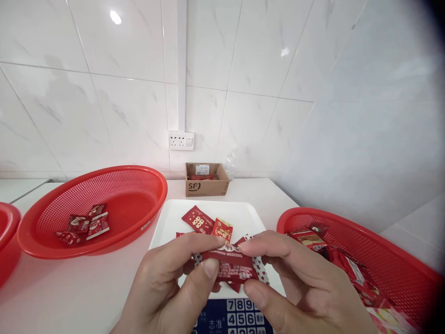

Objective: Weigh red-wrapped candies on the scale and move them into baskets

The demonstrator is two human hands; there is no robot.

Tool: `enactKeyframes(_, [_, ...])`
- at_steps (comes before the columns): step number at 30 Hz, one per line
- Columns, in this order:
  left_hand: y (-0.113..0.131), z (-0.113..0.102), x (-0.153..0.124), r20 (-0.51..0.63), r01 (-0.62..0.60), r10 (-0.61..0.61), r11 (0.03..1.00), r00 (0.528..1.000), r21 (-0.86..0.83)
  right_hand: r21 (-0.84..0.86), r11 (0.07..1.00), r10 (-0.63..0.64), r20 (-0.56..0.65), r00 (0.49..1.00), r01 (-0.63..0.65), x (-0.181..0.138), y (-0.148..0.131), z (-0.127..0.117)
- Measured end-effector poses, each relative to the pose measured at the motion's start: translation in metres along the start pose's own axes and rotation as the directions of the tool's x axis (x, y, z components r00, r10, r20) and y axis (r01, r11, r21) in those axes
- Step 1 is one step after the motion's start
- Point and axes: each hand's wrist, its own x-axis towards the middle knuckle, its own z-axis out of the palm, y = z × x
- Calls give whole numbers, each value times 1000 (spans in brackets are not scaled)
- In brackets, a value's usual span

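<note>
A small red candy packet (233, 268) printed "HAPPINESS WEDDING", with heart-patterned ends, is held level between both hands. My left hand (170, 276) pinches its left end between thumb and fingers. At the other end, the thumb and index finger of my right hand (302, 283) grip the wrapper. Beneath them is the white tray (166, 221) of a scale, carrying several red packets, among them a dark red packet (198, 220) and a brighter red and gold packet (222, 229). My fingers partly hide the others. The scale's blue keypad (215, 320) shows below, partly covered by the hands.
On the left, a red basket (139, 195) holds several candy packets; another red basket (9, 227) is cut off by the frame. A fuller red basket (382, 236) stands at right. Behind the scale, a cardboard box (208, 188) sits near the tiled wall, under a socket (181, 140).
</note>
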Motion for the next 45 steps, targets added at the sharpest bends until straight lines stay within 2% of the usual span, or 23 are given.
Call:
enactKeyframes(4, [1, 0, 2, 12, 43, -43, 999, 999, -15, -69, 996, -55, 8, 998, 55, 3, 2, -3])
enactKeyframes(8, [2, -3, 6, 87, 118, -116, 993, 989, -19, -139, 953, -265, 61, 962, 271, 9, 5, -6])
enactKeyframes(11, [4, -6, 8, 159, 103, -101, 995, 982, -5, -237, 900, -372, 23, 928, 366, 13, 6, -6])
enactKeyframes(14, [4, -6, 11, 224, 62, -82, 993, 971, 97, -298, 912, -324, -97, 941, 283, 14, 5, -4])
enactKeyframes(16, [3, -6, 12, 240, 38, -84, 981, 967, 192, -281, 935, -261, -130, 957, 217, 14, 4, -2])
enactKeyframes(20, [0, -6, 12, 217, 7, -60, 971, 974, 238, -222, 961, -184, -81, 980, 162, 14, 2, 2])
enactKeyframes(25, [-4, -5, 12, 142, 12, -49, 967, 989, 255, -209, 971, -138, -79, 987, 119, 12, 1, 3])
enactKeyframes(31, [-3, -4, 9, 94, 55, -73, 982, 993, 182, -163, 980, -126, -45, 991, 117, 14, 2, 2])
enactKeyframes(38, [-3, 1, 8, 168, 202, -182, 973, 969, -108, -227, 962, -165, -39, 985, 152, 12, 2, 12])
enactKeyframes(42, [-6, -3, 10, 85, 144, -136, 984, 987, -101, -275, 954, -145, -68, 987, 122, 12, 8, 7])
enactKeyframes(45, [-5, -8, 12, 20, 124, -123, 992, 992, -38, -393, 917, -68, 15, 998, 69, 15, 24, -2])
